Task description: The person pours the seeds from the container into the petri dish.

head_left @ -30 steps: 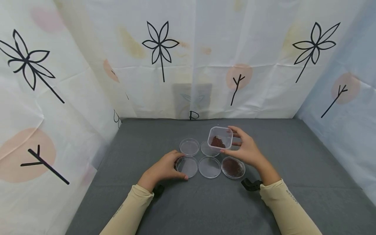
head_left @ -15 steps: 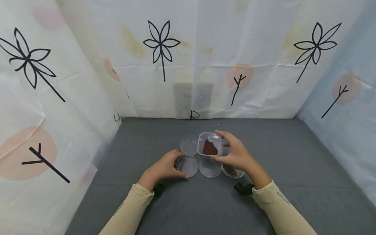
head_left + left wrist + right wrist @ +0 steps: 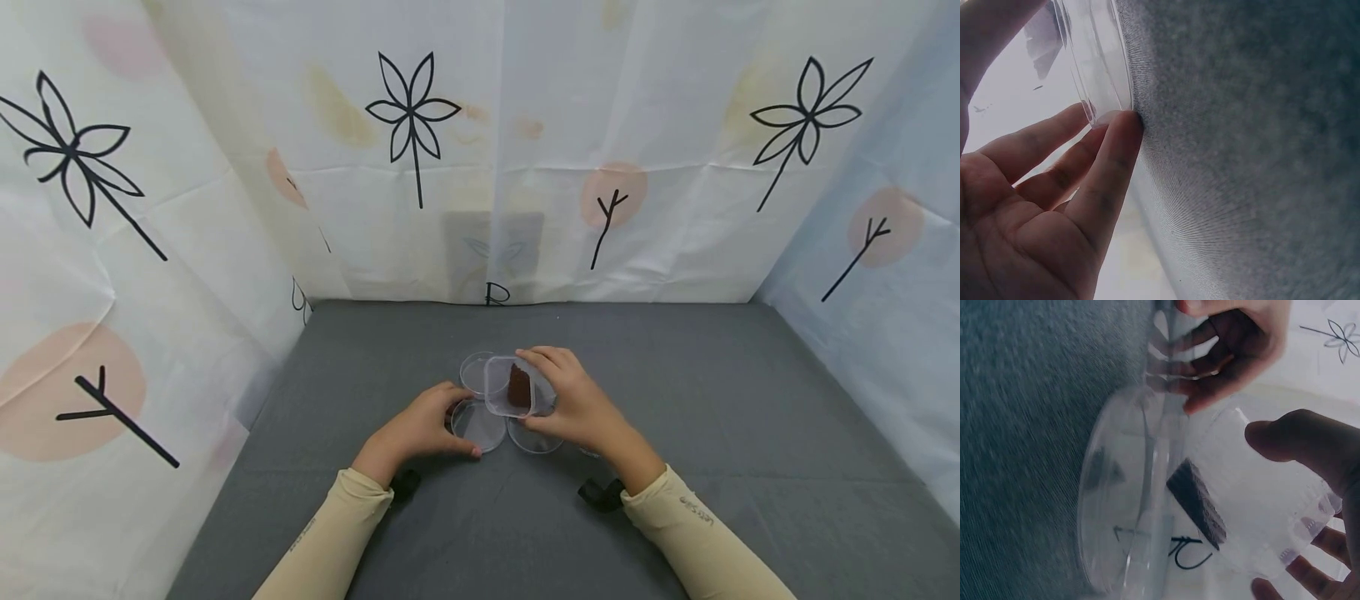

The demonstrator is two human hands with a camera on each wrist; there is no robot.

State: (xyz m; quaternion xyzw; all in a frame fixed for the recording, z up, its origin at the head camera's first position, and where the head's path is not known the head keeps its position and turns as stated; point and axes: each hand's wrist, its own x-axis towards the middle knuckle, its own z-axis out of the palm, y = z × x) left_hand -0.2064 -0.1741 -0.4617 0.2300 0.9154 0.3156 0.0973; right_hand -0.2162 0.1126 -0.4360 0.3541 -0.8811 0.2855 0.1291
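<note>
My left hand [image 3: 418, 427] grips the front-left clear petri dish [image 3: 478, 427] by its sides, thumb at the near edge. In the left wrist view the fingertips meet the side wall of this dish [image 3: 1100, 59], low by the cloth. My right hand [image 3: 579, 407] holds a clear square plastic container [image 3: 497, 388], tilted to the left above the dishes. Brown granules [image 3: 519, 387] lie gathered inside it; in the right wrist view this dark mass [image 3: 1196, 503] rests along the container's lower side. The front-middle petri dish [image 3: 534, 440] is partly covered by the right hand.
Another clear petri dish [image 3: 472, 372] stands behind the left one, overlapped by the container. A dish at the right is almost hidden under the right hand. Grey cloth [image 3: 480, 533] covers the table, with a patterned white curtain [image 3: 337, 233] behind.
My right hand has carried the container leftward and slightly toward me, tipping it further left; the granules have shifted within. The right-hand dish of brown material has become covered. My left hand stays put.
</note>
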